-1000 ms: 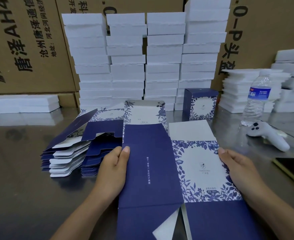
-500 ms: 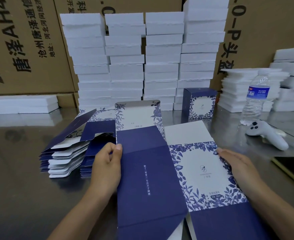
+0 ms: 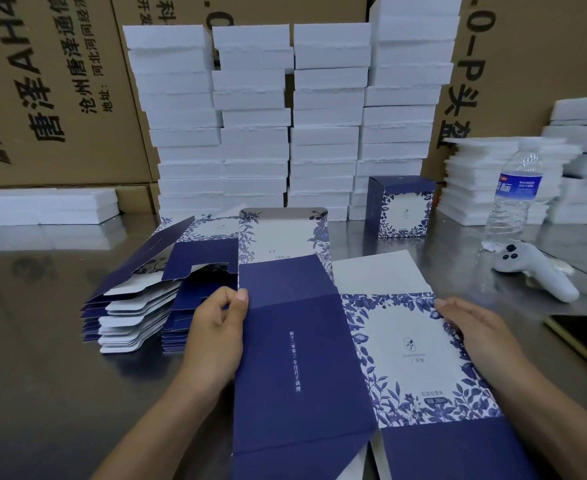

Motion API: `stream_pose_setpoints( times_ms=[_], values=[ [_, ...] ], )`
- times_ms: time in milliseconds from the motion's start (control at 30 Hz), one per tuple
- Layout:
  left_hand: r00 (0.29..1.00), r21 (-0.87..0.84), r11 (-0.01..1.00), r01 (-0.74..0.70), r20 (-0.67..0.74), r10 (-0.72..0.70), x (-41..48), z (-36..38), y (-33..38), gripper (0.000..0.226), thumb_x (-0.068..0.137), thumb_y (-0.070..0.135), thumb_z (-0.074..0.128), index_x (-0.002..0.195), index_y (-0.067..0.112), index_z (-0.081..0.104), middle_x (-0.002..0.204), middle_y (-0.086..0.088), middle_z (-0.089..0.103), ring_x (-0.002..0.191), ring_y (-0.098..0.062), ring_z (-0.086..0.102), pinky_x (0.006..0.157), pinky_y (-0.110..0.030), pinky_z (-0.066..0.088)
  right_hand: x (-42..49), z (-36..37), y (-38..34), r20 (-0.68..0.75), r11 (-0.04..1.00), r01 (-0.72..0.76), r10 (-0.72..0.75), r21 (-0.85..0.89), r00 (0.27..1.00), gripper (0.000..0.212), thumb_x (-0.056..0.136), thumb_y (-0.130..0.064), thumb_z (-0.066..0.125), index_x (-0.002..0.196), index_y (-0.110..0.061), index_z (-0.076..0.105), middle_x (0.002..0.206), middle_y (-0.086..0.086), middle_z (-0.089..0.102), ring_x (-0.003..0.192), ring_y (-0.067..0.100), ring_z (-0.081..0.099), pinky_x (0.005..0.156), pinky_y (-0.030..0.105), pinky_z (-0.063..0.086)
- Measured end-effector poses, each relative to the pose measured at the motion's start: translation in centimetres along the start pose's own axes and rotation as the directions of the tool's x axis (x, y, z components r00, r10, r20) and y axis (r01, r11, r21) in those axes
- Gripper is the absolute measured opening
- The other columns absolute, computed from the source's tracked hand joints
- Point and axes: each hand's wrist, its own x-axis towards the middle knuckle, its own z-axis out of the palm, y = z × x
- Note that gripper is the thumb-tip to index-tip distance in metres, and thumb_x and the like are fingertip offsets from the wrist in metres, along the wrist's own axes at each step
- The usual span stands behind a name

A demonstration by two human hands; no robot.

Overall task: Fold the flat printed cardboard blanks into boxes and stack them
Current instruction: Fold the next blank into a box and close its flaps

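I hold a flat cardboard blank (image 3: pixel 337 355), navy with a white panel of blue leaves, low over the steel table in front of me. My left hand (image 3: pixel 216 334) pinches its left edge at the navy panel. My right hand (image 3: pixel 472 334) grips the right edge of the floral panel. The navy panel tilts up slightly along the crease between the two panels. A pile of further flat blanks (image 3: pixel 139 306) lies to the left. One folded box (image 3: pixel 401 207) stands upright at the back.
Tall stacks of white foam blocks (image 3: pixel 292 119) and brown cartons (image 3: pixel 43 91) line the back. More foam (image 3: pixel 486 181) is at the right with a water bottle (image 3: pixel 513 202), a white controller (image 3: pixel 538 271) and a dark phone (image 3: pixel 586 337).
The blank has shifted slightly left and towards me, and its navy panel has begun to angle up. My left hand slid up and closed its thumb on the edge.
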Motion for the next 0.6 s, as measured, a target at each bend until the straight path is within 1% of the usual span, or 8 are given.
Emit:
stream_pose_setpoints(
  times_ms=[100, 200, 333, 367, 433, 500, 533, 600],
  values=[
    [1.000, -0.032, 0.999, 0.025, 0.014, -0.025, -0.1, 0.0, 0.1, 0.036, 0.099, 0.029, 0.045, 0.070, 0.008, 0.047, 0.066, -0.014, 0.054, 0.061, -0.024, 0.046, 0.060, -0.034, 0.038, 0.2, -0.1, -0.2, -0.009, 1.000, -0.003, 0.003, 0.027, 1.000, 0.024, 0.092, -0.014, 0.053, 0.073, -0.007, 0.065, 0.055, 0.001, 0.066, 0.042, 0.011, 0.058, 0.037, 0.009, 0.037],
    [0.997, -0.047, 0.997, 0.062, 0.051, -0.060, 0.1, -0.1, 0.0, 0.038, 0.098, 0.031, 0.046, 0.063, 0.015, 0.050, 0.064, -0.008, 0.057, 0.058, -0.021, 0.050, 0.060, -0.034, 0.041, -0.2, 0.0, -0.4, 0.022, 1.000, -0.013, 0.013, -0.002, 1.000, 0.025, 0.092, -0.024, 0.055, 0.075, -0.010, 0.065, 0.047, -0.004, 0.059, 0.040, 0.012, 0.050, 0.037, 0.010, 0.034],
    [0.991, -0.023, 0.995, 0.101, 0.094, -0.099, -0.4, -0.3, 0.0, 0.039, 0.097, 0.033, 0.047, 0.064, 0.014, 0.056, 0.064, -0.001, 0.063, 0.056, -0.013, 0.057, 0.054, -0.026, 0.046, -0.6, 0.0, -0.5, 0.098, 0.999, -0.043, 0.044, -0.014, 0.994, 0.033, 0.093, -0.026, 0.053, 0.091, 0.006, 0.061, 0.082, 0.021, 0.069, 0.069, 0.028, 0.061, 0.052, 0.022, 0.048],
    [0.986, -0.070, 0.988, 0.135, 0.107, -0.127, -0.3, 0.0, 0.4, 0.038, 0.097, 0.035, 0.047, 0.069, 0.013, 0.062, 0.071, -0.004, 0.068, 0.062, -0.016, 0.062, 0.058, -0.028, 0.050, -0.7, 0.1, -0.6, 0.103, 0.999, -0.040, 0.043, -0.032, 0.994, 0.035, 0.093, -0.026, 0.052, 0.093, 0.008, 0.060, 0.087, 0.025, 0.069, 0.072, 0.029, 0.061, 0.053, 0.024, 0.049],
    [0.959, -0.220, 0.939, 0.263, 0.169, -0.229, -0.3, 0.3, 1.1, 0.039, 0.098, 0.038, 0.043, 0.093, 0.012, 0.072, 0.082, -0.009, 0.074, 0.073, -0.021, 0.071, 0.065, -0.030, 0.056, -0.8, 0.3, -0.7, 0.080, 0.999, -0.039, 0.042, -0.036, 0.996, 0.036, 0.094, -0.026, 0.051, 0.096, 0.009, 0.060, 0.092, 0.028, 0.068, 0.075, 0.031, 0.061, 0.063, 0.031, 0.050],
    [0.921, -0.342, 0.869, 0.358, 0.281, -0.269, -0.6, 0.3, 2.3, 0.050, 0.100, 0.039, 0.033, 0.117, 0.004, 0.064, 0.075, -0.009, 0.074, 0.066, -0.013, 0.072, 0.052, -0.021, 0.055, -0.9, 0.3, -0.8, 0.016, 0.998, -0.045, 0.045, -0.037, 0.999, 0.037, 0.094, -0.028, 0.052, 0.096, 0.007, 0.062, 0.088, 0.025, 0.070, 0.072, 0.030, 0.062, 0.065, 0.033, 0.048],
    [0.903, -0.363, 0.848, 0.385, 0.340, -0.264, -0.9, 0.4, 3.0, 0.052, 0.098, 0.041, 0.032, 0.117, 0.005, 0.065, 0.079, -0.007, 0.075, 0.067, -0.010, 0.072, 0.050, -0.020, 0.054, -0.9, 0.3, -1.0, -0.021, 0.998, -0.046, 0.046, -0.033, 0.999, 0.037, 0.094, -0.030, 0.052, 0.095, 0.005, 0.064, 0.084, 0.022, 0.071, 0.066, 0.028, 0.063, 0.060, 0.031, 0.049],
    [0.883, -0.379, 0.842, 0.384, 0.418, -0.214, -1.5, 0.7, 4.2, 0.049, 0.094, 0.037, 0.033, 0.096, 0.009, 0.074, 0.079, 0.001, 0.075, 0.067, -0.005, 0.070, 0.054, -0.019, 0.054, -1.0, 0.2, -1.3, -0.086, 0.998, -0.065, 0.064, -0.009, 0.994, 0.037, 0.093, -0.034, 0.053, 0.089, 0.001, 0.066, 0.074, 0.013, 0.072, 0.056, 0.025, 0.065, 0.050, 0.024, 0.049]
  ],
)
